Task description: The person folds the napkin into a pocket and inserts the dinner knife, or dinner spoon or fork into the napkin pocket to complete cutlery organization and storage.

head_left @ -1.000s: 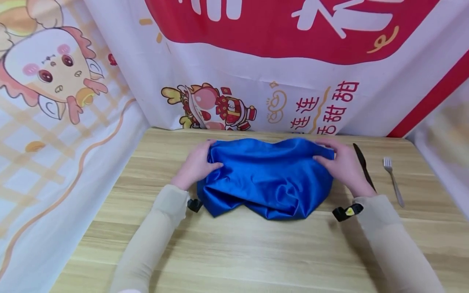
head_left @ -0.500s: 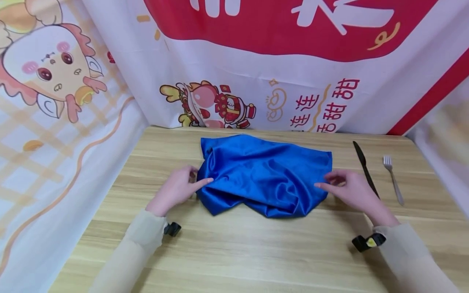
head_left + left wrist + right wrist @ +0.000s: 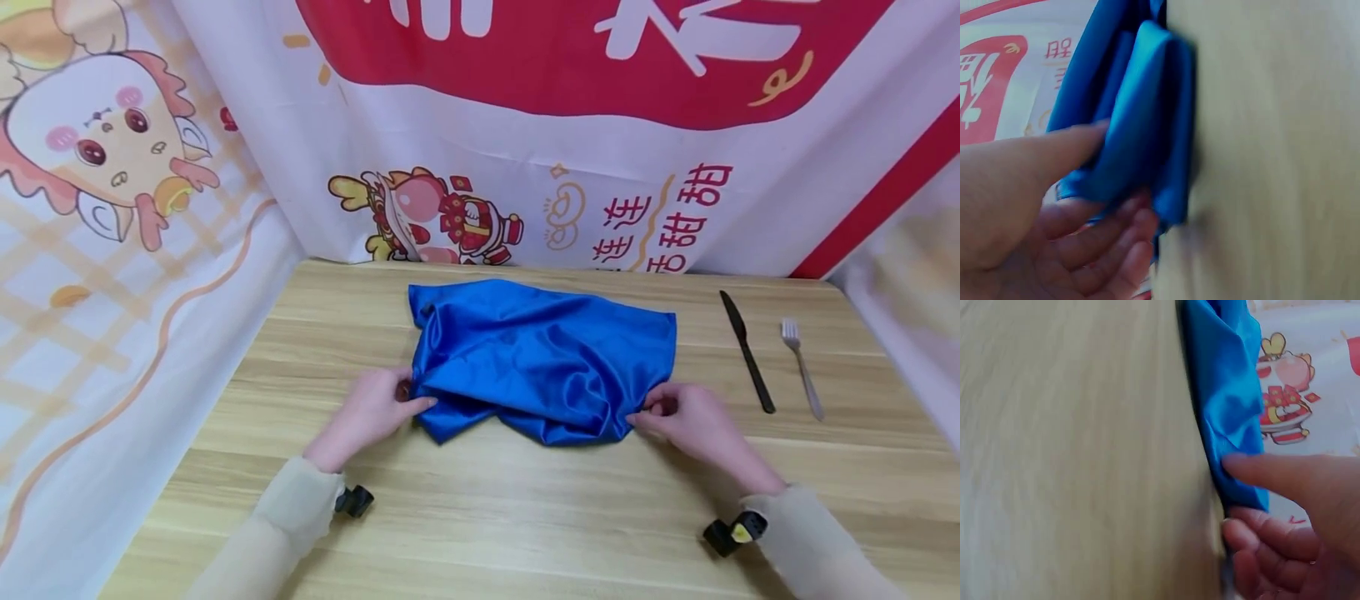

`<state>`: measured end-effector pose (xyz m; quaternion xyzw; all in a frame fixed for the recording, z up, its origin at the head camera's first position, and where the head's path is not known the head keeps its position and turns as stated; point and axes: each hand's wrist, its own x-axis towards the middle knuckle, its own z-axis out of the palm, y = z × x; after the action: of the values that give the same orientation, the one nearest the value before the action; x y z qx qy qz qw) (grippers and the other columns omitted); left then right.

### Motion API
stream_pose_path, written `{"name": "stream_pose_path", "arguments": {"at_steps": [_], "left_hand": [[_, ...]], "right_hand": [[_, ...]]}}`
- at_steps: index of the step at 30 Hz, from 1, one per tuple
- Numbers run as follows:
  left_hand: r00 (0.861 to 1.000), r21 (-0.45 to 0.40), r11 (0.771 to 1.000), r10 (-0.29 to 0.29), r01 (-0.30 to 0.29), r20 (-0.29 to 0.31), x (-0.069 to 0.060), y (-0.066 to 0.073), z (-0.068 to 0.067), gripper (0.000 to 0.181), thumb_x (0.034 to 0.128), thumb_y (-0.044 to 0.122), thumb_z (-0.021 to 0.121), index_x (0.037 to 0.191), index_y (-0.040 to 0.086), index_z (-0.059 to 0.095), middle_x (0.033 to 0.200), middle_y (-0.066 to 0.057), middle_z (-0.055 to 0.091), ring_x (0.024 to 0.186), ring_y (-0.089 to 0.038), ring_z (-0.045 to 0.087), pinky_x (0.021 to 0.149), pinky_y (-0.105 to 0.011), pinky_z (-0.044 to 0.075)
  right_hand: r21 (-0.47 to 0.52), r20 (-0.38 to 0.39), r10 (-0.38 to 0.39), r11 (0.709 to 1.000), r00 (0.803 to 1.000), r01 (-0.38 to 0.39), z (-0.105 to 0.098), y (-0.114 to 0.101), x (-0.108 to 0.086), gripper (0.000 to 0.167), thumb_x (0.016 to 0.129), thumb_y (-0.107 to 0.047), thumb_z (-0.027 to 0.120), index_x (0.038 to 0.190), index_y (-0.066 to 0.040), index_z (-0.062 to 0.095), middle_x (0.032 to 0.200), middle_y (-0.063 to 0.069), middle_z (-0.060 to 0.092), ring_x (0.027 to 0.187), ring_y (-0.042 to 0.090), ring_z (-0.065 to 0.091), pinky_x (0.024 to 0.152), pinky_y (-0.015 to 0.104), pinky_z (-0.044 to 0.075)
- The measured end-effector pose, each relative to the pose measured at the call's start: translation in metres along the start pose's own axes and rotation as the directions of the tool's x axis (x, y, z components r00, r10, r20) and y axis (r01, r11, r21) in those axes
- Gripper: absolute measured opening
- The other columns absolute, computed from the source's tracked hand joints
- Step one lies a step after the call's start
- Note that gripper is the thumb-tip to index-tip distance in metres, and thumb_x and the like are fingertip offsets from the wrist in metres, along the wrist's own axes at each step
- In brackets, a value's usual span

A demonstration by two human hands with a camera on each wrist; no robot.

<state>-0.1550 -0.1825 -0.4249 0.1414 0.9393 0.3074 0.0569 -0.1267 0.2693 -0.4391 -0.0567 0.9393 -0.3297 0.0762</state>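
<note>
A crumpled blue satin cloth lies on the wooden table, its near edge folded and bunched. At its left near side, my left hand pinches the cloth edge; the left wrist view shows the thumb above a blue fold and the curled fingers below it. My right hand is at the cloth's right near corner, thumb and fingers around its edge. In the right wrist view the thumb presses on the blue cloth, with the fingers bent beneath.
A black knife lies on the table right of the cloth, and a silver fork lies farther right. Printed fabric hangs behind the table's back edge and at the left.
Both hands have moved from the cloth's far corners to its near sides and taken hold there. The far edge, let go, lies spread on the table.
</note>
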Motion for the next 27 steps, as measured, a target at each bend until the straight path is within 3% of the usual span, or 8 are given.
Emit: {"name": "stream_pose_path", "arguments": {"at_steps": [4, 7, 12, 15, 20, 23, 26, 27], "left_hand": [[0.998, -0.111, 0.993, 0.039, -0.045, -0.055, 0.004, 0.001, 0.003, 0.024, 0.0984, 0.019, 0.070, 0.116, 0.007, 0.060, 0.080, -0.004, 0.060, 0.059, -0.016, 0.054, 0.054, -0.033, 0.047], [0.993, -0.222, 0.974, 0.027, -0.052, -0.116, 0.007, 0.003, -0.003, 0.023, 0.1001, 0.012, 0.066, 0.119, 0.006, 0.053, 0.081, -0.007, 0.061, 0.058, -0.019, 0.056, 0.053, -0.035, 0.048], [0.982, -0.344, 0.937, -0.001, -0.065, -0.188, 0.009, 0.008, -0.029, 0.025, 0.1010, 0.015, 0.066, 0.118, 0.006, 0.049, 0.094, -0.014, 0.071, 0.079, -0.027, 0.067, 0.072, -0.044, 0.055], [0.970, -0.329, 0.940, 0.008, -0.091, -0.244, 0.010, 0.011, -0.049, 0.032, 0.0988, 0.021, 0.071, 0.121, 0.007, 0.053, 0.097, -0.013, 0.071, 0.084, -0.028, 0.066, 0.076, -0.041, 0.054], [0.941, -0.181, 0.975, 0.061, -0.128, -0.334, 0.015, 0.008, -0.070, 0.029, 0.0948, 0.023, 0.076, 0.117, 0.008, 0.065, 0.084, -0.010, 0.060, 0.059, -0.027, 0.054, 0.051, -0.029, 0.043], [0.961, -0.090, 0.991, 0.070, -0.097, -0.269, 0.020, -0.001, -0.066, 0.028, 0.0954, 0.023, 0.075, 0.117, 0.008, 0.067, 0.091, -0.009, 0.064, 0.068, -0.024, 0.059, 0.061, -0.032, 0.050], [0.988, -0.007, 0.997, 0.075, -0.076, -0.137, 0.018, -0.009, -0.052, 0.033, 0.0968, 0.028, 0.073, 0.122, 0.009, 0.066, 0.107, -0.009, 0.067, 0.092, -0.027, 0.064, 0.080, -0.045, 0.054], [0.992, -0.002, 0.997, 0.079, -0.080, -0.097, 0.016, -0.010, -0.046, 0.034, 0.0972, 0.029, 0.073, 0.124, 0.009, 0.066, 0.113, -0.010, 0.067, 0.101, -0.028, 0.063, 0.087, -0.048, 0.053]], "right_hand": [[0.167, -0.018, -0.045, 0.985, 0.999, 0.048, 0.006, -0.004, 0.006, 0.021, 0.098, -0.025, 0.072, 0.104, -0.005, 0.066, 0.087, 0.006, 0.065, 0.076, 0.022, 0.058, 0.060, 0.030, 0.049], [0.349, -0.082, -0.042, 0.935, 0.996, 0.069, 0.000, -0.010, 0.009, 0.018, 0.104, -0.016, 0.061, 0.106, 0.000, 0.054, 0.084, 0.010, 0.061, 0.075, 0.019, 0.061, 0.060, 0.027, 0.051], [0.671, -0.184, 0.037, 0.735, 0.982, 0.098, -0.027, -0.021, 0.010, 0.015, 0.108, -0.013, 0.053, 0.112, -0.001, 0.045, 0.084, 0.000, 0.063, 0.078, 0.007, 0.067, 0.073, 0.023, 0.057], [0.738, -0.202, 0.104, 0.669, 0.974, 0.081, -0.049, -0.024, 0.008, 0.014, 0.107, -0.021, 0.054, 0.114, -0.012, 0.046, 0.081, -0.005, 0.064, 0.072, 0.007, 0.066, 0.068, 0.021, 0.056], [0.695, -0.262, 0.179, 0.717, 0.948, 0.056, -0.072, -0.015, 0.012, 0.022, 0.106, -0.029, 0.058, 0.123, -0.018, 0.051, 0.094, -0.007, 0.067, 0.082, 0.005, 0.064, 0.070, 0.015, 0.053], [0.595, -0.187, 0.171, 0.804, 0.967, -0.027, -0.070, -0.003, 0.019, 0.048, 0.106, -0.037, 0.056, 0.144, -0.010, 0.045, 0.110, 0.004, 0.064, 0.088, 0.009, 0.064, 0.075, 0.021, 0.055], [0.420, -0.030, 0.155, 0.898, 0.987, -0.129, -0.061, 0.009, 0.023, 0.073, 0.105, -0.046, 0.052, 0.158, -0.003, 0.027, 0.125, 0.022, 0.056, 0.097, 0.020, 0.063, 0.082, 0.033, 0.057], [0.382, 0.023, 0.157, 0.911, 0.987, -0.153, -0.058, 0.012, 0.022, 0.079, 0.105, -0.049, 0.052, 0.160, -0.002, 0.022, 0.130, 0.027, 0.054, 0.101, 0.024, 0.062, 0.084, 0.037, 0.056]]}}
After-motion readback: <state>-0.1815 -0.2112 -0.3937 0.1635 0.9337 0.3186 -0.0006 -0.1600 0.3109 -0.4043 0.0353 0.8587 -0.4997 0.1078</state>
